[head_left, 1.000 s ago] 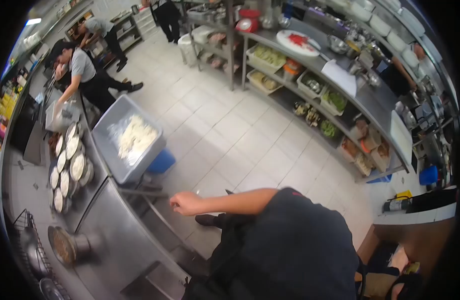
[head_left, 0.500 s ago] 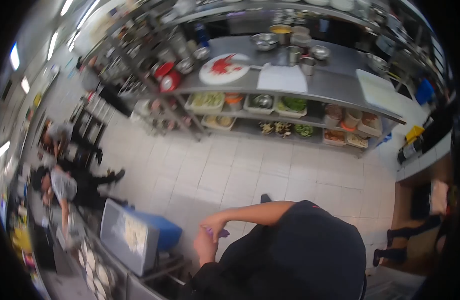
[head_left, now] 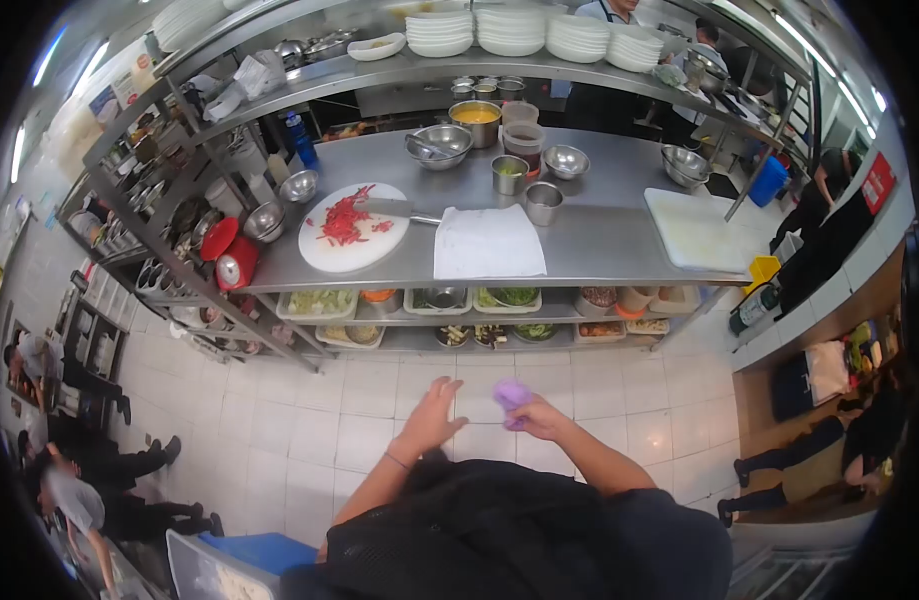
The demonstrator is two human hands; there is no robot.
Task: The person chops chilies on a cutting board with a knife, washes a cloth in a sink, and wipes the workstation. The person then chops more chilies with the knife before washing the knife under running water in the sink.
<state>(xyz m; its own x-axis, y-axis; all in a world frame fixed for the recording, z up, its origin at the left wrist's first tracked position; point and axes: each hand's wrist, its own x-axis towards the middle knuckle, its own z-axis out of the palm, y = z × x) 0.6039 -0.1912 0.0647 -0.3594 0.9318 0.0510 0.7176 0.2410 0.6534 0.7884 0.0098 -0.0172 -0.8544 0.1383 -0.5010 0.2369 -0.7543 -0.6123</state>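
Note:
My right hand is closed on a crumpled purple thing, soft like a cloth or a thin glove; I cannot tell which. My left hand is held out beside it with the fingers apart and holds nothing. Both hands are in the air over the floor, in front of the steel table. On that table lie a white round cutting board with chopped red pieces and a knife, and a white cloth to its right.
Steel bowls and pots stand along the table's back. A red scale is at its left, a rectangular board at its right. Food containers fill the shelves below. Co-workers stand at left; another person is at right.
My view has swung from the left to face the table. My hands, together before, are now apart, and the purple thing hangs from my right hand.

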